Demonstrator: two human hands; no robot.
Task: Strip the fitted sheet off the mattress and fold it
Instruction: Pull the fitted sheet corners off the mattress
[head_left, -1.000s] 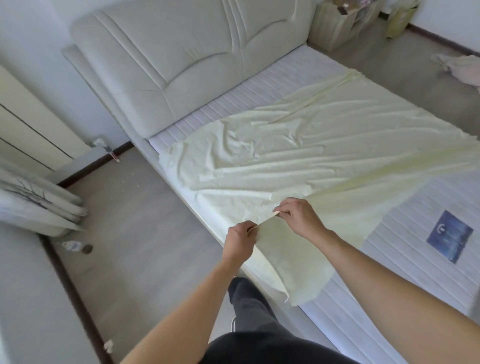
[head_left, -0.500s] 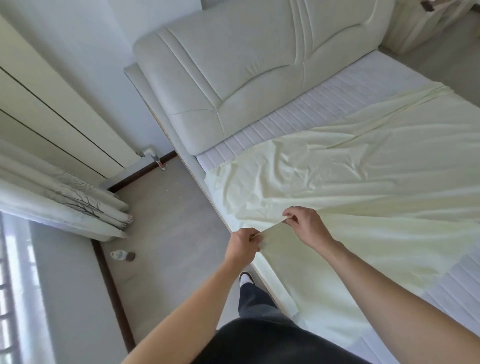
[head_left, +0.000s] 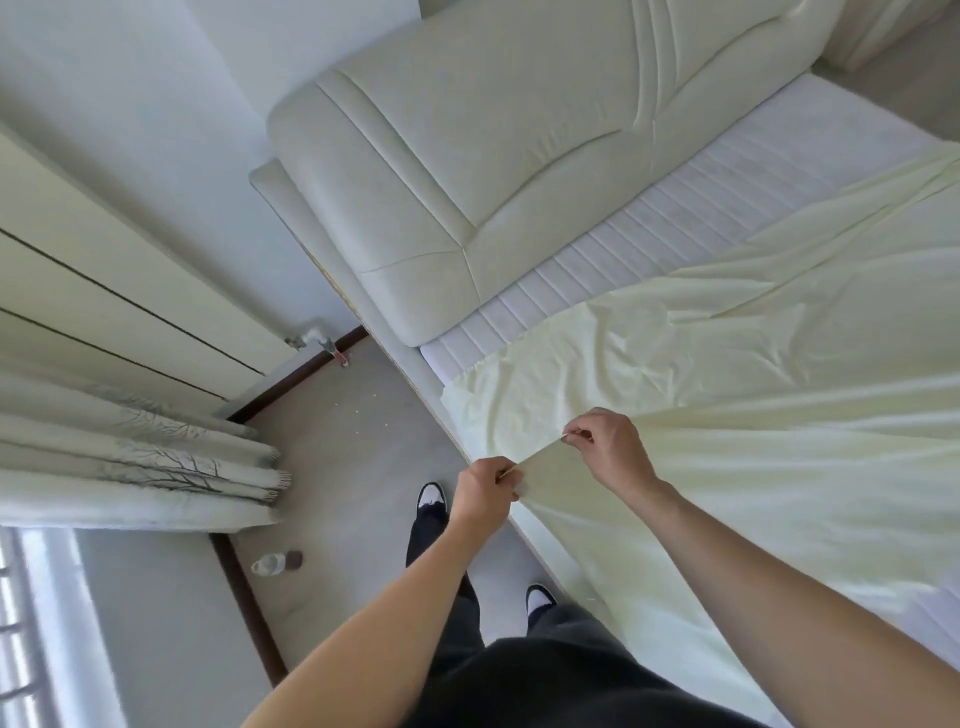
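Note:
A pale yellow sheet (head_left: 753, 395) lies loose and wrinkled over the white quilted mattress (head_left: 613, 270), with a bare strip of mattress showing below the headboard. My left hand (head_left: 480, 491) pinches the sheet's near edge at the side of the bed. My right hand (head_left: 610, 447) pinches the same edge a little further along, and the hem is stretched taut between the two hands. Part of the sheet hangs down over the bed's side under my right forearm.
A padded cream headboard (head_left: 519, 145) stands at the bed's head. Curtains (head_left: 130, 467) hang at the left by a window, and a small bottle (head_left: 270, 564) lies on the grey floor. I stand on the floor strip beside the bed, shoes (head_left: 432, 498) visible.
The view has swung left and down toward the headboard and floor. My hands have spread slightly apart along the sheet's edge, keeping their pinch on it.

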